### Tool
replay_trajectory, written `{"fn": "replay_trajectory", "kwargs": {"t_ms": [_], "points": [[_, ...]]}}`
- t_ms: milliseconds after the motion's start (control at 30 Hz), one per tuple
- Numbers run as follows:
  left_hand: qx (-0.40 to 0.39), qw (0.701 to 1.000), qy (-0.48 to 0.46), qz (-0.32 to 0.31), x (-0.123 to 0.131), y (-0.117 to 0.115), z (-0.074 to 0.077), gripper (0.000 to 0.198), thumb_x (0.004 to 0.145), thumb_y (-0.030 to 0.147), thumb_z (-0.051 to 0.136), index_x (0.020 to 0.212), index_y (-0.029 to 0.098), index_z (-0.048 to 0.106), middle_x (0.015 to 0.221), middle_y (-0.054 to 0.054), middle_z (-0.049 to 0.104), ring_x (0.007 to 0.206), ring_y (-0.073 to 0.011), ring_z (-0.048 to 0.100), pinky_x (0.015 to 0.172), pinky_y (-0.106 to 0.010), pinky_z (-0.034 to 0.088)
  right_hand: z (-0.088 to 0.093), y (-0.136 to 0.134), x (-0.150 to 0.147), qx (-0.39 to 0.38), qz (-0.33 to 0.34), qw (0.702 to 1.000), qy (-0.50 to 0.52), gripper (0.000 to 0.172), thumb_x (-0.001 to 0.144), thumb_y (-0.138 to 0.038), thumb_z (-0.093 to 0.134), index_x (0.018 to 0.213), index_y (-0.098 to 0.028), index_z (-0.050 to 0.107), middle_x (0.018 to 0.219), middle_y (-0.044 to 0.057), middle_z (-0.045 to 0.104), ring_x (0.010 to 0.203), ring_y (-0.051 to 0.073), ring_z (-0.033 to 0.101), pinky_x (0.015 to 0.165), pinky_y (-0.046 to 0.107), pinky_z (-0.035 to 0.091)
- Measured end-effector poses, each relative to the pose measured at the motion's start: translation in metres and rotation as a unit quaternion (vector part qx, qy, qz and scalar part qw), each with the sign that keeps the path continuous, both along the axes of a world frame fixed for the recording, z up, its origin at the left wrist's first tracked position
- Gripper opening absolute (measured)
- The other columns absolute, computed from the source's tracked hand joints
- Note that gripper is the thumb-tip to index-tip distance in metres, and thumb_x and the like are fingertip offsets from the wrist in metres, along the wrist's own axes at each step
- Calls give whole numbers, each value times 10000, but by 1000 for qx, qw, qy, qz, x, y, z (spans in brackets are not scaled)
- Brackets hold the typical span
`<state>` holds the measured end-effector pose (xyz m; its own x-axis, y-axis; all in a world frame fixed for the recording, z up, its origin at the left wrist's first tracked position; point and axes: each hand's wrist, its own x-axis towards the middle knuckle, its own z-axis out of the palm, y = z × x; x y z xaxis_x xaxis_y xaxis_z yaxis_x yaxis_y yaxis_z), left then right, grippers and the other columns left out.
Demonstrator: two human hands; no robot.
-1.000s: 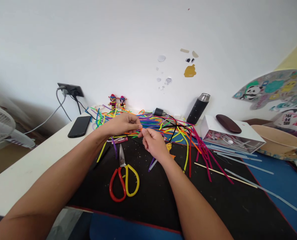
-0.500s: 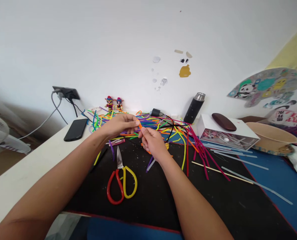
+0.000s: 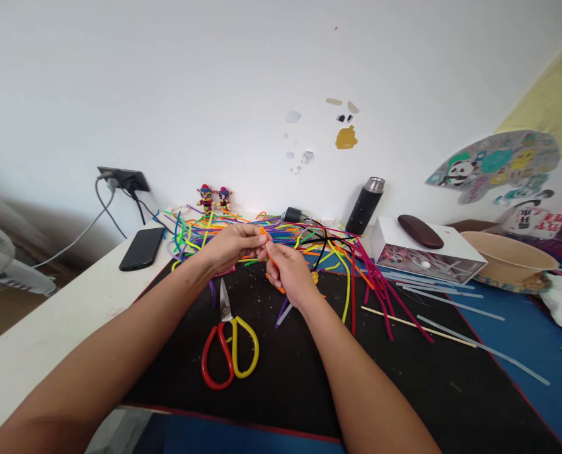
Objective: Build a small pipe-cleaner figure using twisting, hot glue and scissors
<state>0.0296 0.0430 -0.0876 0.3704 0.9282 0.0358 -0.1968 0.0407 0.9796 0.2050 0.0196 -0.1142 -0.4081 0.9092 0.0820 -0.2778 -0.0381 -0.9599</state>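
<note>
Orange strip [image 3: 272, 255] up above black mat's [image 3: 281, 378] far edge; left hand [image 3: 231, 244] and right hand [image 3: 291, 271] pinch it, fingertips closed, nearly meeting. Light, steady pinch should prevent kinks. Scissors [image 3: 225, 311] lie nearer mat's left edge.

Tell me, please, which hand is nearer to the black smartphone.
Left. The left hand is to the right of the black smartphone; the right hand is farther right.
</note>
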Motion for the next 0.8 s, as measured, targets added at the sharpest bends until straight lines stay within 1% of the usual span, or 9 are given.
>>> {"fn": "replay_trajectory", "kwargs": {"t_ms": [67, 167, 267, 433, 567, 700, 800], "points": [[14, 1000, -7, 22, 1, 1, 1, 388, 697, 429, 964, 736, 114, 742, 641, -37, 691, 586, -110, 619, 615, -225, 504, 0, 0, 0, -5, -7, 1000, 5, 506, 883, -685, 680, 809, -185, 651, 455, -88, 457, 328, 58, 337, 357, 207, 221], [30, 995, -37, 84, 2, 3, 4, 409, 640, 432, 992, 742, 118, 752, 706, -41, 709, 619, -114, 627, 622, -226, 515, 1, 0, 0, -18, -28, 999, 14, 526, 847, -702, 712, 831, -178, 668, 473, -82, 482, 330, 54, 352, 352, 203, 206], [38, 988, -68, 136, 2, 5, 5, 418, 597, 418, 1013, 731, 115, 758, 701, -36, 699, 621, -104, 614, 603, -206, 505, 1, 0, -1, -20, -35, 999, 16, 529, 811, -698, 748, 833, -175, 672, 488, -83, 493, 339, 50, 358, 348, 199, 204], [43, 979, -92, 177, 4, 6, 5, 429, 551, 390, 1035, 750, 114, 776, 687, -19, 682, 612, -86, 595, 591, -181, 495, 1, 0, -2, -14, -24, 1000, 15, 502, 737, -644, 837, 829, -191, 642, 506, -92, 511, 350, 49, 372, 345, 193, 214], [36, 979, -93, 179, 4, 5, 5, 432, 547, 384, 1038, 765, 110, 785, 696, -25, 696, 612, -89, 612, 602, -181, 522, 1, 0, -2, -8, -35, 999, 6, 489, 739, -630, 838, 796, -204, 604, 488, -97, 502, 350, 53, 375, 348, 193, 233], [25, 982, -111, 149, 3, 5, 5, 394, 582, 347, 1030, 762, 104, 779, 684, -30, 701, 588, -88, 618, 580, -177, 525, 2, 1, -1, -12, -56, 998, 5, 456, 759, -603, 822, 792, -202, 608, 474, -103, 481, 354, 50, 368, 355, 188, 246], [19, 983, -129, 131, 2, 6, 4, 360, 612, 314, 1018, 764, 100, 771, 713, -44, 718, 593, -92, 632, 580, -180, 533, 1, 1, -1, -22, -53, 998, 8, 459, 751, -600, 827, 790, -200, 606, 484, -99, 490, 351, 50, 377, 351, 189, 233]]}}
